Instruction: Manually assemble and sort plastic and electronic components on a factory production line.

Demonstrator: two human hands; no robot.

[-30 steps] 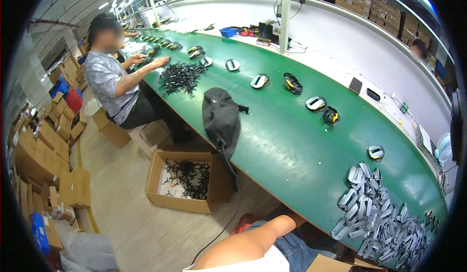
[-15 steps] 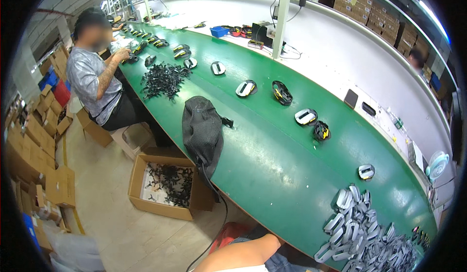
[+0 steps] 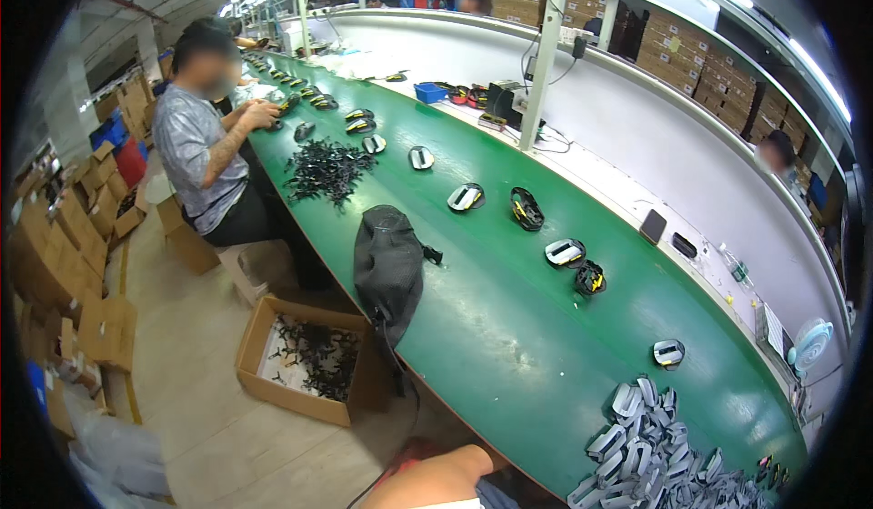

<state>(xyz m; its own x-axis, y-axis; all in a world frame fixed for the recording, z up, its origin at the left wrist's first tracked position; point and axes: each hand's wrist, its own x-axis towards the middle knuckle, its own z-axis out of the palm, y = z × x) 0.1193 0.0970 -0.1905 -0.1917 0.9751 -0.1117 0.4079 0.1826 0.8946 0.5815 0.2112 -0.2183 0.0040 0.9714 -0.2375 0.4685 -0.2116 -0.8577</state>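
Note:
Neither of my hands is in view. A bare arm of mine (image 3: pixel 436 477) shows at the lower edge, by the table's near side, and its hand is out of sight. Closest to that arm on the green table (image 3: pixel 491 327) are a black mesh bag (image 3: pixel 389 268) hanging partly over the edge and a large heap of grey plastic handle-like parts (image 3: pixel 641 445). Beyond them stand round black assemblies with grey tops, among them one (image 3: pixel 668 354) near the heap and another (image 3: pixel 565 253) farther off. A black and yellow assembly (image 3: pixel 590 279) lies beside the latter.
An open carton (image 3: pixel 259 377) of small black parts stands on the floor at the table's edge. A pile of black parts (image 3: pixel 327 171) lies near a seated co-worker (image 3: pixel 200 131), whose hands hold a dark piece. A white post (image 3: pixel 546 72) rises behind the table; a fan (image 3: pixel 811 343) stands far right.
The whole view has shifted, so the table things sit slightly lower and the far wall shows more. The co-worker's hands have lifted a little. My arm remains at the lower edge.

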